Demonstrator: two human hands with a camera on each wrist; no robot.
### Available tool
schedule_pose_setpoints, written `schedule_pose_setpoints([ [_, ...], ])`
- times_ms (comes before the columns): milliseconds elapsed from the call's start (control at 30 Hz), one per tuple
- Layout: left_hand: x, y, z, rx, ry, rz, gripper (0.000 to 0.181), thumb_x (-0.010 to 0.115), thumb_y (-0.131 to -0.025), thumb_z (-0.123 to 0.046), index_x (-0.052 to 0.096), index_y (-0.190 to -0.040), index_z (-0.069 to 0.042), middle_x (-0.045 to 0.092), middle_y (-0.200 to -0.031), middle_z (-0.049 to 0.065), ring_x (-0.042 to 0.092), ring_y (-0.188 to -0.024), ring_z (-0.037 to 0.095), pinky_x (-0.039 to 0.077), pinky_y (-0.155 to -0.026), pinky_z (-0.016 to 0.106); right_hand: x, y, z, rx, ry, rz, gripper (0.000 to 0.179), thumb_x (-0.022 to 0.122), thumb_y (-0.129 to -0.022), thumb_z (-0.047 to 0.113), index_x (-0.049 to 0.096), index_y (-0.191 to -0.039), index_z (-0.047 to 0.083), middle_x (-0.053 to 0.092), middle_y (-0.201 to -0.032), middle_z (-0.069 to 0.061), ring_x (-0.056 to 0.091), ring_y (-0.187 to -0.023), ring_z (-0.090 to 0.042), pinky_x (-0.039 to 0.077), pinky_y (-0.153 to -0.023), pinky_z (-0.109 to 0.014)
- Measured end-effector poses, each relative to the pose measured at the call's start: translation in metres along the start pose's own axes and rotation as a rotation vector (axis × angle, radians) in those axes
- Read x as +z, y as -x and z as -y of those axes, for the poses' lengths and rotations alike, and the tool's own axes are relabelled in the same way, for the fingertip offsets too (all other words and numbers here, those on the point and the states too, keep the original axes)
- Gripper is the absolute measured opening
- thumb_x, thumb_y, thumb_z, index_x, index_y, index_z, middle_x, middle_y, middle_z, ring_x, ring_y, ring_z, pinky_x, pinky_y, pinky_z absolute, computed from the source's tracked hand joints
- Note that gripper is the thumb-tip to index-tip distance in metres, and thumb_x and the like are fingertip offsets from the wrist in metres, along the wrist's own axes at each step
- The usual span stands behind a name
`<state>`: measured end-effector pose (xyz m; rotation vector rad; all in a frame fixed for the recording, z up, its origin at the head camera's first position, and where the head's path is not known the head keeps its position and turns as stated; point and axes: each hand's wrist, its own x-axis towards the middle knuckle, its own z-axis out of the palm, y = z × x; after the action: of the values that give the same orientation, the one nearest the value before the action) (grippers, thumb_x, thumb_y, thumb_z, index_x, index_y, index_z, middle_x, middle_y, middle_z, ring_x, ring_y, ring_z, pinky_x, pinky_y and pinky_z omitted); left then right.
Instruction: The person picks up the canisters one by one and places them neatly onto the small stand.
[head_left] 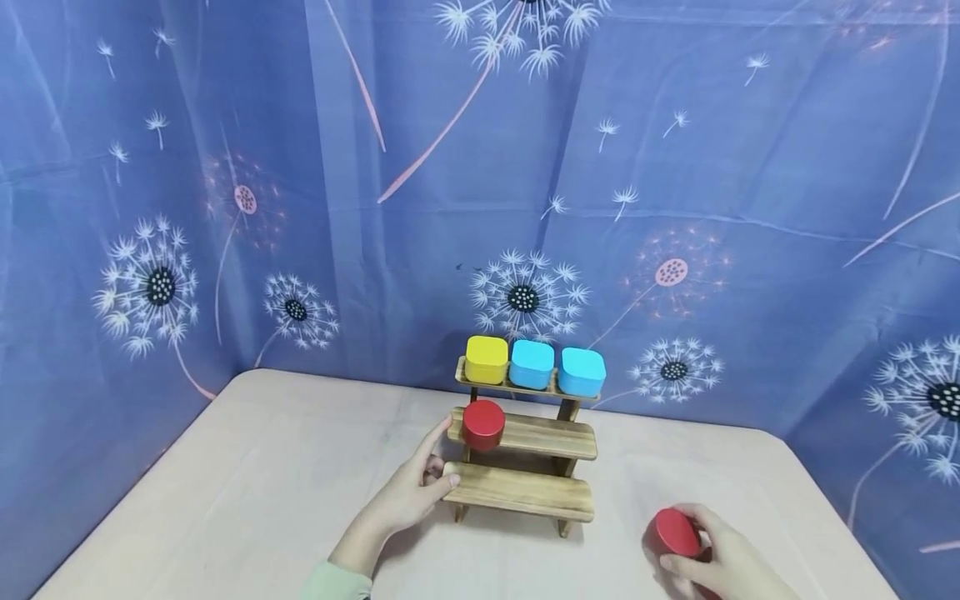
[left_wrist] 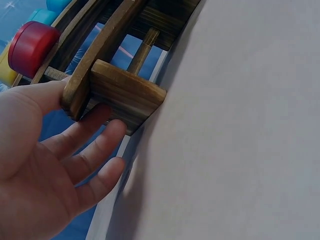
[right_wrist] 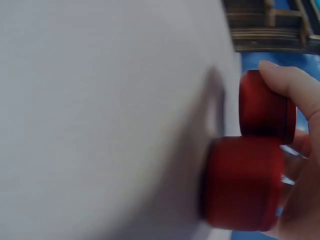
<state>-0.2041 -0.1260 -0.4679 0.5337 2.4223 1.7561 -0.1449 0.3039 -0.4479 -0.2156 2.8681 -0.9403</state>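
A three-tier wooden stand (head_left: 517,487) stands on the table. My left hand (head_left: 408,492) holds its left end, thumb on the lowest shelf and index finger reaching up by the middle one. In the left wrist view, the other fingers (left_wrist: 95,162) curl near the stand's side leg. A red round tin (head_left: 483,425) sits at the left of the middle shelf. To the right of the stand, my right hand (head_left: 723,554) grips another red round tin (head_left: 677,533) between thumb and fingers. The right wrist view shows a further red round tin (right_wrist: 242,182) beside the held one, close to the palm.
On the top shelf stand a yellow square tin (head_left: 487,360) and two blue square tins, one in the middle (head_left: 532,364) and one at the right (head_left: 582,372). A blue dandelion-print curtain (head_left: 450,233) hangs behind and beside the pale table (head_left: 300,483).
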Motion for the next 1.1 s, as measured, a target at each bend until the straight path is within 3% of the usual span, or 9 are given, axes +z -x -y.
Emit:
schedule_pose_setpoints([
  [133,-0.001,-0.001,-0.001,-0.006,0.005,-0.008,0.083,0.063,-0.09,-0.015,0.011,-0.149,-0.042,0.052,-0.085,0.004,0.044,-0.063,0.005,0.044,-0.058,0.02,-0.006,-0.003,0.01,-0.041,0.064,-0.163,0.066,0.08,-0.073,0.034,0.052,-0.123,0.003,0.062,-0.11,-0.008,0.052,-0.084,0.004,0.05,-0.068,-0.023],
  [233,-0.001,-0.001,-0.002,-0.011,0.007,-0.019,0.083,0.063,-0.09,-0.016,0.011,-0.149,-0.042,0.052,-0.084,0.003,0.042,-0.061,0.005,0.042,-0.056,0.019,-0.01,-0.005,0.017,-0.128,0.143,-0.296,0.064,0.083,-0.07,0.032,0.056,-0.121,0.004,0.064,-0.108,-0.005,0.051,-0.089,0.006,0.051,-0.072,-0.027],
  [433,-0.002,-0.001,-0.002,0.003,-0.021,-0.017,0.081,0.062,-0.091,-0.016,0.012,-0.149,-0.042,0.051,-0.082,0.003,0.042,-0.061,0.005,0.042,-0.056,0.019,-0.011,-0.008,0.024,-0.247,0.131,-0.405,0.064,0.085,-0.067,0.024,0.057,-0.122,0.004,0.067,-0.105,-0.008,0.05,-0.089,0.011,0.048,-0.067,-0.027],
  [633,-0.002,0.001,-0.001,0.015,-0.04,-0.006,0.08,0.062,-0.092,-0.017,0.011,-0.149,-0.042,0.052,-0.083,0.002,0.043,-0.062,0.004,0.042,-0.057,0.02,-0.011,-0.01,0.033,-0.257,0.072,-0.424,0.066,0.084,-0.069,0.021,0.053,-0.124,0.004,0.067,-0.106,-0.009,0.048,-0.093,0.017,0.05,-0.069,-0.026],
  [1100,-0.001,0.0,-0.001,0.003,-0.014,-0.003,0.081,0.06,-0.092,-0.013,0.011,-0.149,-0.042,0.048,-0.081,0.001,0.039,-0.061,0.004,0.04,-0.057,0.019,-0.009,-0.012,0.044,-0.233,0.026,-0.419,0.061,0.082,-0.072,0.02,0.054,-0.123,0.005,0.068,-0.105,-0.006,0.05,-0.093,0.016,0.05,-0.071,-0.024],
])
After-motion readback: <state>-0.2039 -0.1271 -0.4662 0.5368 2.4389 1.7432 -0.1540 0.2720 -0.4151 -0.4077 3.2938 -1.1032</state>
